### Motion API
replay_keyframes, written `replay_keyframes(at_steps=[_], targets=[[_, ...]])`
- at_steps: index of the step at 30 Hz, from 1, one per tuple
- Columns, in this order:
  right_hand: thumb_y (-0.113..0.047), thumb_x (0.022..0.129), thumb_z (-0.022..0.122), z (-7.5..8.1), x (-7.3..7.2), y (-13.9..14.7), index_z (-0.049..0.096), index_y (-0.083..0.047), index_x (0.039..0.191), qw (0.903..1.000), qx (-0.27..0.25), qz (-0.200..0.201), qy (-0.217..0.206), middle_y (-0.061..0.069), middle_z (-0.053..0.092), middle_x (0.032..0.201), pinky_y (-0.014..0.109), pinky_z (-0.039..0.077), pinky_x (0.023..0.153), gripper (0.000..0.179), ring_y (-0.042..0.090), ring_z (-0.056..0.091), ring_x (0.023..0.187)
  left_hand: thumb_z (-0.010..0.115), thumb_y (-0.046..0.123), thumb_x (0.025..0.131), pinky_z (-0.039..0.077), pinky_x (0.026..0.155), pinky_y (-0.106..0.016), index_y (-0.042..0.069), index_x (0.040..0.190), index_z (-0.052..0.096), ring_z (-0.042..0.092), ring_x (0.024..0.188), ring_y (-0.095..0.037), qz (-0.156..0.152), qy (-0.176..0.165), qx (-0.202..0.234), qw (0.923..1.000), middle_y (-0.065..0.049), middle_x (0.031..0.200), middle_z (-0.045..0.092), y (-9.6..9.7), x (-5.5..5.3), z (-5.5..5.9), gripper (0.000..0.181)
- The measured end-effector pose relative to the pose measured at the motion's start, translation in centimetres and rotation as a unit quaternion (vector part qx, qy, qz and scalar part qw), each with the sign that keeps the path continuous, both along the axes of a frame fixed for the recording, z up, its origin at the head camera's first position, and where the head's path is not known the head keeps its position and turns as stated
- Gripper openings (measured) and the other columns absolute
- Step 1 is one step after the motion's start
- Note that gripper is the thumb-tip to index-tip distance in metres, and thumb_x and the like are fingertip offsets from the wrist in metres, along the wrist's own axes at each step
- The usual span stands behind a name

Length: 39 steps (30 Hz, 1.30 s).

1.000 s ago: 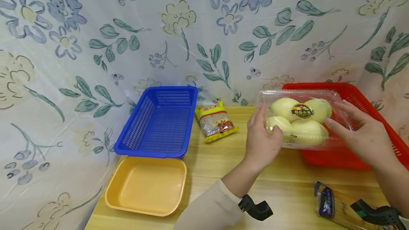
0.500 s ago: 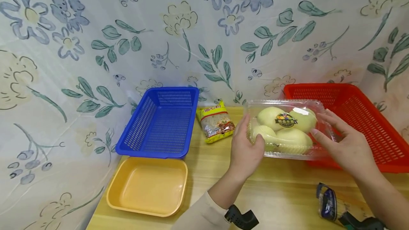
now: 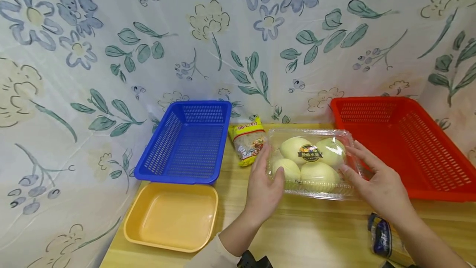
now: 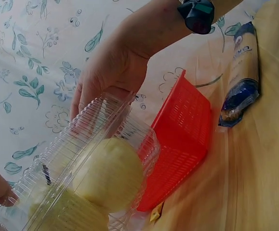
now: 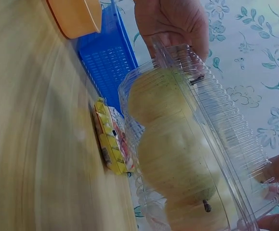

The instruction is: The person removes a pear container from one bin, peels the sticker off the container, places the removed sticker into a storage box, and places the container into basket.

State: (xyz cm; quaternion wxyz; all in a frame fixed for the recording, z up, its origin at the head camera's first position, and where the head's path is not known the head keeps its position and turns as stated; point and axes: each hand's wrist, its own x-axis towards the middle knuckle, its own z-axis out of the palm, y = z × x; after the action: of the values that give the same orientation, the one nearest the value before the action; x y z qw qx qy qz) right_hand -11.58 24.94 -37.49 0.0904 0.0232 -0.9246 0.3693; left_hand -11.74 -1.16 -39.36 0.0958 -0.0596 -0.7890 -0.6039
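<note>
Between my two hands is a clear plastic clamshell box of pale yellow-green fruit (image 3: 310,164), held above the table. Several round fruits show through the lid, which bears a dark and gold label (image 3: 310,153). My left hand (image 3: 265,189) grips the box's left end, its thumb on the near side. At the opposite end my right hand (image 3: 379,183) holds it, thumb along the lid's edge. In the right wrist view dark stems show on the fruit (image 5: 178,149), and the box is tilted in that view. Some fingertips are hidden behind the box.
A red basket (image 3: 442,195) stands at the right. On the left are a blue basket (image 3: 174,179) and a yellow-orange tray (image 3: 169,246). A yellow-edged food packet (image 3: 247,139) lies behind my left hand. Under my right forearm is a blue-ended packet (image 3: 382,237) on the wooden table (image 3: 312,235).
Both hands have carried the fruit box leftward and nearer, away from in front of the red basket, whose inside now shows. The box now overlaps the yellow-edged packet's side.
</note>
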Motion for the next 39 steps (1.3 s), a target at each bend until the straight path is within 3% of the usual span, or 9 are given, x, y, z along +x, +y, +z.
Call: replay_keyframes(at_steps=[5,9,12,15,21,25,28,30,39], targets=[[-0.037,0.096,0.072,-0.7,0.6,-1.2,0.05,-0.02,0.152,0.9997,-0.011,0.021,0.01,0.001,0.036,0.165,0.039,0.06,0.085,0.062,0.053,0.048,0.136,0.061,0.012,0.096,0.025,0.126,-0.051,0.008,0.158,0.036,0.028,0.155,-0.026,0.0,0.014,-0.02,0.9997,-0.005,0.168,0.03,-1.7,0.9,-1.0,0.067],[-0.039,0.096,0.071,-1.4,1.2,-2.1,0.052,-0.021,0.151,0.9996,-0.007,0.027,0.002,0.0,0.037,0.165,0.059,0.05,0.1,0.061,0.047,0.046,0.141,0.059,0.012,0.098,0.024,0.125,-0.052,0.009,0.161,0.031,0.026,0.156,-0.027,-0.011,0.018,-0.039,0.999,-0.004,0.17,0.025,-2.8,1.7,-2.2,0.069],[-0.037,0.096,0.072,-2.3,1.5,-2.8,0.056,-0.018,0.147,0.9993,-0.007,0.035,0.012,0.003,0.04,0.163,0.02,0.051,0.1,0.057,0.046,0.052,0.135,0.059,0.013,0.099,0.024,0.125,-0.053,0.01,0.161,0.028,0.025,0.156,-0.029,-0.013,0.006,-0.048,0.9987,-0.003,0.17,0.024,-3.4,2.3,-3.1,0.07],[-0.034,0.096,0.073,-3.2,1.8,-3.5,0.059,-0.015,0.144,0.9987,-0.009,0.042,0.027,0.005,0.042,0.162,-0.001,0.035,0.092,0.053,0.044,0.053,0.135,0.06,0.015,0.099,0.024,0.124,-0.057,0.009,0.161,0.03,0.026,0.155,-0.034,-0.004,-0.006,-0.057,0.9984,-0.006,0.169,0.026,-3.9,2.7,-4.1,0.069],[-0.034,0.096,0.072,-4.8,2.1,-4.4,0.06,-0.012,0.142,0.9983,-0.025,0.047,0.024,0.01,0.043,0.162,-0.004,0.031,0.092,0.052,0.044,0.052,0.136,0.061,0.01,0.097,0.025,0.124,-0.056,0.005,0.158,0.034,0.03,0.153,-0.035,0.018,-0.005,-0.064,0.9977,-0.009,0.167,0.031,-4.7,3.2,-5.7,0.068],[-0.034,0.096,0.072,-5.8,2.2,-4.9,0.061,-0.011,0.141,0.9986,-0.025,0.044,0.016,0.013,0.045,0.16,0.007,0.046,0.091,0.052,0.045,0.052,0.135,0.062,0.008,0.096,0.026,0.123,-0.054,0.004,0.158,0.034,0.032,0.153,-0.034,0.02,-0.012,-0.061,0.9978,-0.012,0.166,0.031,-5.2,3.5,-6.4,0.068],[-0.033,0.096,0.072,-6.5,2.2,-5.2,0.06,-0.009,0.141,0.998,-0.041,0.048,0.008,0.013,0.043,0.161,0.007,0.046,0.092,0.053,0.044,0.047,0.139,0.062,0.008,0.096,0.027,0.123,-0.054,0.005,0.158,0.036,0.033,0.152,-0.034,0.026,-0.013,-0.062,0.9976,-0.012,0.165,0.034,-5.7,3.6,-6.9,0.067],[-0.032,0.097,0.072,-7.1,2.3,-5.4,0.059,-0.007,0.142,0.9967,-0.061,0.053,0.0,0.012,0.039,0.163,-0.002,0.036,0.092,0.053,0.044,0.043,0.141,0.062,0.008,0.096,0.028,0.123,-0.053,0.005,0.157,0.037,0.034,0.152,-0.033,0.03,-0.013,-0.064,0.9974,-0.011,0.165,0.035,-5.9,3.7,-7.1,0.066],[-0.027,0.096,0.073,-8.4,2.6,-5.8,0.059,-0.005,0.141,0.9934,-0.102,0.053,-0.003,0.014,0.039,0.163,0.003,0.041,0.093,0.052,0.044,0.044,0.14,0.061,0.008,0.096,0.029,0.122,-0.055,0.004,0.156,0.039,0.036,0.151,-0.035,0.045,-0.008,-0.077,0.996,-0.012,0.163,0.039,-6.1,4.0,-8.2,0.063]])
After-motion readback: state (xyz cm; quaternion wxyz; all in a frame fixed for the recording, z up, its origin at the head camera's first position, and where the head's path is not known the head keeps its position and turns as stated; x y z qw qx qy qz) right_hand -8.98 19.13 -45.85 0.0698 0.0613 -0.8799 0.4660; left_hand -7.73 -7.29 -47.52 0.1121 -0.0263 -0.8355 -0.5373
